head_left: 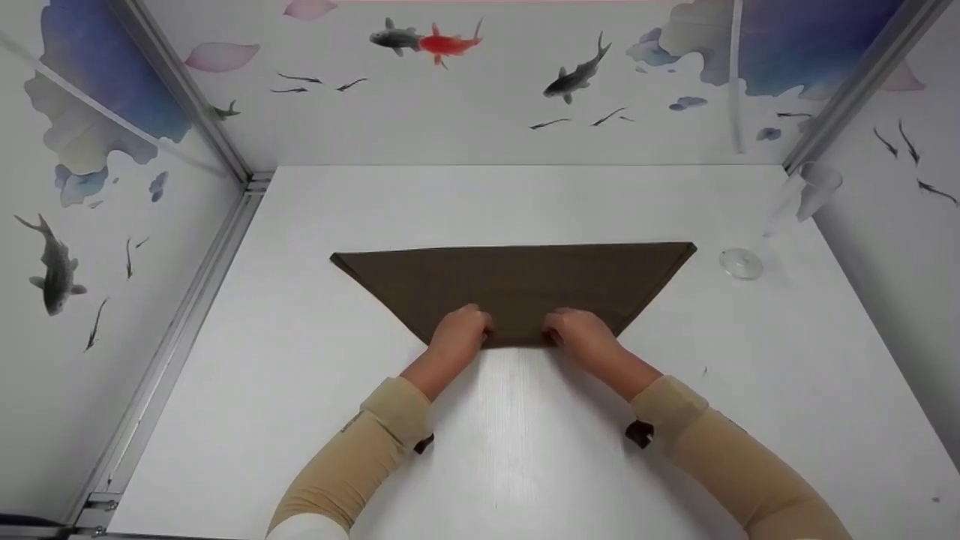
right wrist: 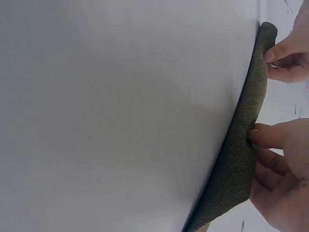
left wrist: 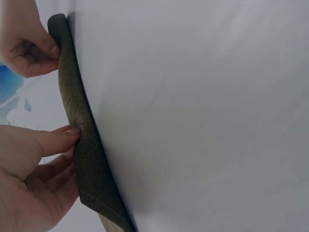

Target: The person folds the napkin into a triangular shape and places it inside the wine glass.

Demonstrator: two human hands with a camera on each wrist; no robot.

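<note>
A dark brown cloth [head_left: 517, 281] lies on the white table, folded into a trapezoid with its long edge at the back and its short edge towards me. My left hand [head_left: 456, 334] pinches the short edge near its left end. Near the right end, my right hand [head_left: 583, 335] pinches the same edge. Both wrist views show thumb and fingers gripping a rolled or folded-over strip of the cloth [left wrist: 77, 101], slightly raised where they hold it. What lies inside the fold is hidden.
A clear stemmed glass [head_left: 741, 264] stands on the table [head_left: 225, 420] to the right of the cloth. White panels printed with fish [head_left: 574, 71] enclose the back and both sides. A metal frame rail [head_left: 180, 322] runs along the left edge.
</note>
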